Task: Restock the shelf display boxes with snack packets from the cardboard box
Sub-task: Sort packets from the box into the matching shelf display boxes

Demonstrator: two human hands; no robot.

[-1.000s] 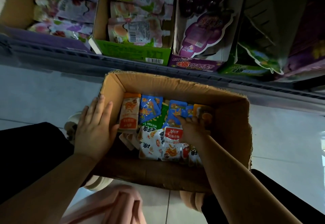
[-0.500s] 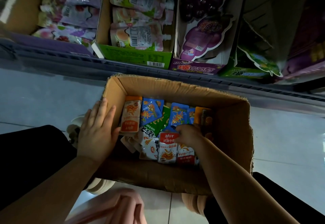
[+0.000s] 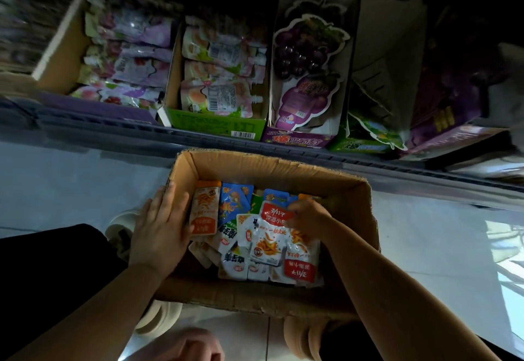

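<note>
Pinching white-and-red snack packets [image 3: 268, 243] in the cardboard box [image 3: 269, 166], the right hand [image 3: 307, 217] curls round them, while the left hand [image 3: 163, 226] lies flat, fingers straight, on its left wall.

Both forearms bare, from wrist to picture edge. Left hand [image 3: 161, 227] bare. Right hand [image 3: 307, 217] bare too.

Black trousers [image 3: 51, 275]: big dark patch on left leg, plain. Right trouser leg [image 3: 347, 348] black too, only small bit showing.

Left shoe [image 3: 157, 319]: cream, fat, thick round sole.

Right shoe [image 3: 307, 338]: same cream, chunky, deep grooves along sole.

Pink cloth [image 3: 184, 345] at bottom edge, soft folds; cannot tell what it is.
</note>
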